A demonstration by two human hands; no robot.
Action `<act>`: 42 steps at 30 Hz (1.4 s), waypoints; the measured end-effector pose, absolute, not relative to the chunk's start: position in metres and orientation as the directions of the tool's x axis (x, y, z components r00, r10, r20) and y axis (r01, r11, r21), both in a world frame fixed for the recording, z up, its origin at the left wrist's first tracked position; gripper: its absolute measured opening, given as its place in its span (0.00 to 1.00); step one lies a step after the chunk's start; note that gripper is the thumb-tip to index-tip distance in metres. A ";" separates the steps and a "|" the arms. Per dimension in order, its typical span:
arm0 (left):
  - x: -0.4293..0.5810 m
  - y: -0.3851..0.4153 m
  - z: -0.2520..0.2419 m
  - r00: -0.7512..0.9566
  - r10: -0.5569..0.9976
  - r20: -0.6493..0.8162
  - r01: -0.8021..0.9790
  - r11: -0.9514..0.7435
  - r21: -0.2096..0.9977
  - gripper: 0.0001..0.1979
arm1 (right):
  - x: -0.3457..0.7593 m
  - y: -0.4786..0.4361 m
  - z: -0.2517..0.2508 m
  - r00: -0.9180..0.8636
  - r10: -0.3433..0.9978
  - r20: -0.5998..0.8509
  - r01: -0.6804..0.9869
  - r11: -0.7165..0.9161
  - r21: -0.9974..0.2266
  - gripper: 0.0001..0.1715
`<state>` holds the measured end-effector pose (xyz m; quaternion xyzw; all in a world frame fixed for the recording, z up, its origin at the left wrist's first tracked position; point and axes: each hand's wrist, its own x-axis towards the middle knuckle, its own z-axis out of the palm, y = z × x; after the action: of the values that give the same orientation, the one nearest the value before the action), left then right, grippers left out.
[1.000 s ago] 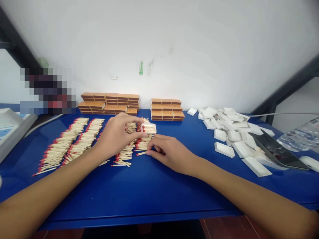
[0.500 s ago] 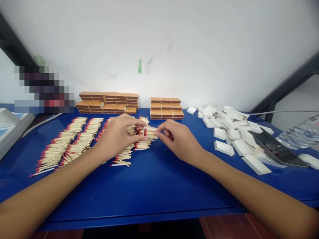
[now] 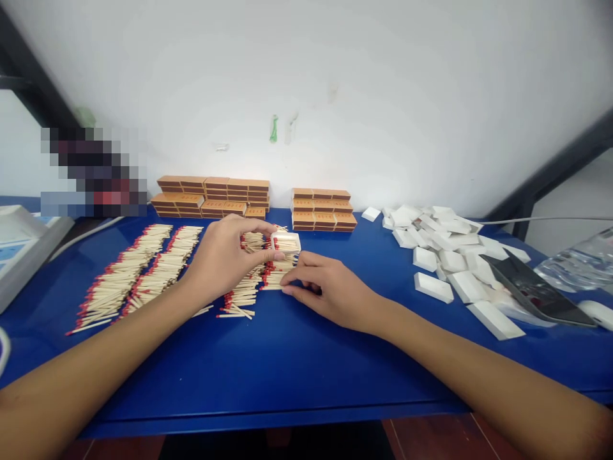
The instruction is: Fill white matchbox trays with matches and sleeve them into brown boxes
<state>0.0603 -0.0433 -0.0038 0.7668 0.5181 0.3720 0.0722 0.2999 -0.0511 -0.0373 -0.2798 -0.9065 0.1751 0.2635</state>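
Observation:
A small white matchbox tray (image 3: 297, 245) with matches lying in it is pinched between the thumb and fingers of my left hand (image 3: 232, 246). It is held above the far part of a row of red-headed matches (image 3: 272, 281). Lower down, at the near right edge of that row, my right hand (image 3: 323, 284) has thumb and forefinger closed on the plain ends of a few matches. How many they grip cannot be made out. Left of these lie more rows of matches (image 3: 119, 275), partly hidden behind my left hand and forearm.
Stacks of orange-brown matchboxes (image 3: 211, 191) and a smaller stack (image 3: 323, 211) stand against the wall. A heap of white trays (image 3: 450, 246) lies on the right, with a dark phone (image 3: 536, 287) and clear plastic (image 3: 579, 259) beside it. The blue table (image 3: 306, 370) ends in front.
My right hand has left the tray and moved down and slightly left to the loose matches. My left hand still holds the tray, now slightly higher, with its inside showing.

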 end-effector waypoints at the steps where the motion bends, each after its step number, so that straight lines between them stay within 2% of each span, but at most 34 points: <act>1: 0.060 -0.044 -0.004 0.193 0.846 0.497 0.740 -0.458 0.493 0.27 | 0.299 -0.051 -0.038 -0.712 0.601 0.365 0.420 0.780 -0.465 0.08; 9: 0.060 -0.043 -0.006 0.211 0.836 0.507 0.721 -0.483 0.496 0.22 | 0.295 -0.057 -0.033 -0.684 0.656 0.319 0.470 0.731 -0.495 0.04; 14: 0.061 -0.044 -0.005 0.208 0.835 0.509 0.714 -0.485 0.504 0.23 | 0.292 -0.060 -0.033 -0.669 0.682 0.296 0.500 0.707 -0.501 0.02; 22: 0.061 -0.044 -0.007 0.217 0.832 0.511 0.723 -0.489 0.488 0.18 | 0.289 -0.066 -0.034 -0.666 0.671 0.324 0.487 0.721 -0.492 0.03; 31: 0.061 -0.044 -0.007 0.227 0.821 0.523 0.717 -0.505 0.481 0.17 | 0.288 -0.068 -0.035 -0.676 0.660 0.327 0.474 0.730 -0.492 0.01; 42: 0.060 -0.042 -0.007 0.242 0.826 0.509 0.736 -0.498 0.459 0.18 | 0.287 -0.067 -0.033 -0.681 0.673 0.287 0.479 0.706 -0.521 0.06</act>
<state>0.0596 -0.0425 -0.0075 0.7855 0.4972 0.3633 0.0620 0.2866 -0.0672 -0.0330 -0.3225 -0.8932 0.2069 0.2354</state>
